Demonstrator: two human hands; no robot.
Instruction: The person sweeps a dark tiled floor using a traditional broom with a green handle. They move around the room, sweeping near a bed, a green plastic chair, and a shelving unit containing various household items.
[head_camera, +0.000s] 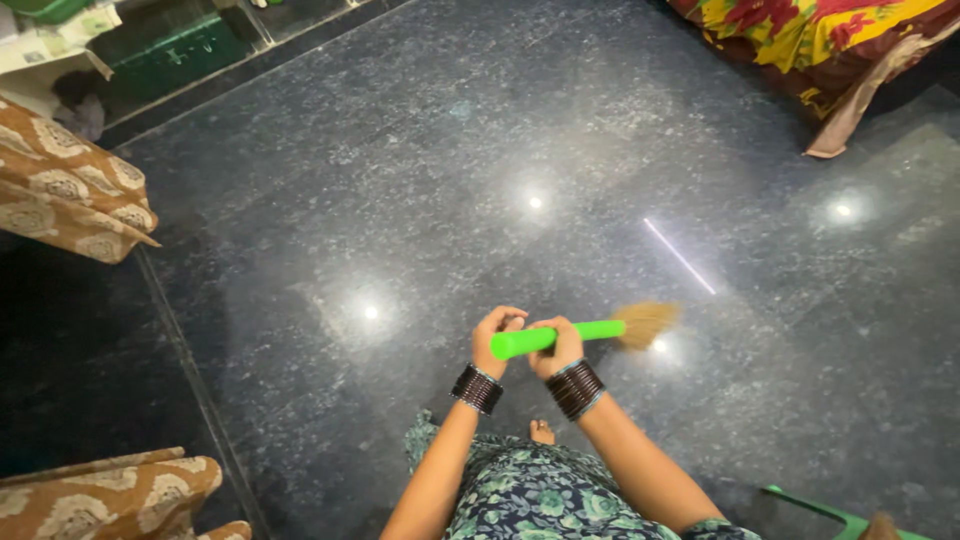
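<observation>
The broom (585, 331), with a bright green plastic handle and a tuft of straw bristles, is held over the dark polished floor (400, 200) near its middle, just in front of the person's feet. The left hand (495, 338) and the right hand (558, 347) are both closed around the handle's near end, touching each other. It looks light; the handle seems stiff and smooth, perhaps slippery, the bristles soft, so the handle is the place to hold.

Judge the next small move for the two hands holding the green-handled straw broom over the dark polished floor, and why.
Probably lower the bristle end to the dark speckled stone floor. The green-handled straw broom lies almost level, its bristles apparently lifted, with the left hand near the handle's end and the right hand gripping beside it.
</observation>
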